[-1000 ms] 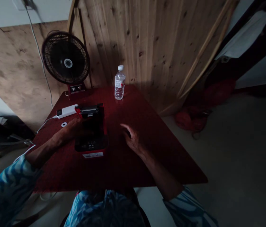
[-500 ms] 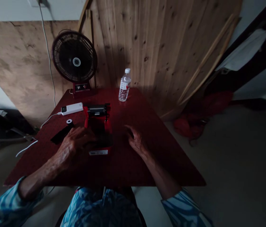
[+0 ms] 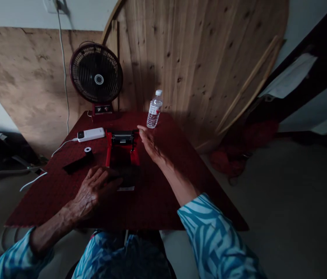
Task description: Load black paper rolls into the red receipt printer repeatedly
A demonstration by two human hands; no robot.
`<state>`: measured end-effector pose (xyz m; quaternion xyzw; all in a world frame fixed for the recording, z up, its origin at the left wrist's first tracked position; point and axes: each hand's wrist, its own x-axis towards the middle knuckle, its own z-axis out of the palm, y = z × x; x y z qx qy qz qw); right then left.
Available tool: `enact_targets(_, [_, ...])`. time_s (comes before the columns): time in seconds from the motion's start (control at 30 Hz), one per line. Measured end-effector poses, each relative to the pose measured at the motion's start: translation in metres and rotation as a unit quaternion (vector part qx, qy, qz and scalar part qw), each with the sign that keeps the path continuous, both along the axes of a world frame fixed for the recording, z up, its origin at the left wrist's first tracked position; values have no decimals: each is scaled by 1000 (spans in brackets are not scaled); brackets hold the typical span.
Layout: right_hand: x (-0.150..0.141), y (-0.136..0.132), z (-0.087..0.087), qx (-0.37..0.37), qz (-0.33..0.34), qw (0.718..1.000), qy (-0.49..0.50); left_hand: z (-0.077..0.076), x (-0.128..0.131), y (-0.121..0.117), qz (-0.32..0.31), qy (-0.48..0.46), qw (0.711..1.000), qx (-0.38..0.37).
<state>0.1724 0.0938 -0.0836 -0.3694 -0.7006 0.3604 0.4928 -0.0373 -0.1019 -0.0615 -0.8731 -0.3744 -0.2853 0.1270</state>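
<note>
A small red-framed device (image 3: 108, 149) with a black roller (image 3: 122, 138) across its back rests on the table; it resembles a little typewriter or roller machine. My left hand (image 3: 95, 188) is at its front left, fingers curled together against a dark, flat piece (image 3: 131, 175) lying over the device's front. What the fingers grip is too dark to make out. At the roller's right end is my right hand (image 3: 151, 146), fingers stretched forward and nothing visible in them; whether it touches the device is unclear. Left of the device, a black strip (image 3: 77, 164) runs to a small roll (image 3: 88, 151) with a white core.
A white power bank (image 3: 91, 134) with a white cable lies at the table's left. The dark fan (image 3: 98, 79) stands behind it, and an upright water bottle (image 3: 154, 112) is just beyond my right hand. Wooden boards (image 3: 186, 69) rise behind the red table (image 3: 175, 186).
My right hand has moved forward and left, from beside the device to the roller's right end. My left hand stays at the device's front, shifted slightly. The whole view has moved a little.
</note>
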Motion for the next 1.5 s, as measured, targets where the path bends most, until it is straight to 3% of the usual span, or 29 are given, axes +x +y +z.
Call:
enact_targets(0.3, [-2, -31, -11, 1, 16, 1000, 24, -18, -13, -2, 7, -11, 1000, 10])
enact_targets(0.53, [2, -35, -10, 19, -1, 1000, 25, -17, -8, -3, -4, -25, 1000, 10])
enact_targets(0.77, [13, -61, -12, 122, -21, 992, 7, -22, -7, -2, -4, -30, 1000, 5])
enact_targets(1.03, [20, -84, -31, 117, -47, 991, -39, -17, -7, 0, 0, -68, 998, -4])
enact_targets(1.2, [22, -89, -42, 127, -49, 990, -39, -11, -19, 14, 85, -101, 989, -67])
enact_targets(1.5, [20, -92, -50, 135, -45, 990, -13, -32, -24, 17, 88, -79, 992, -55])
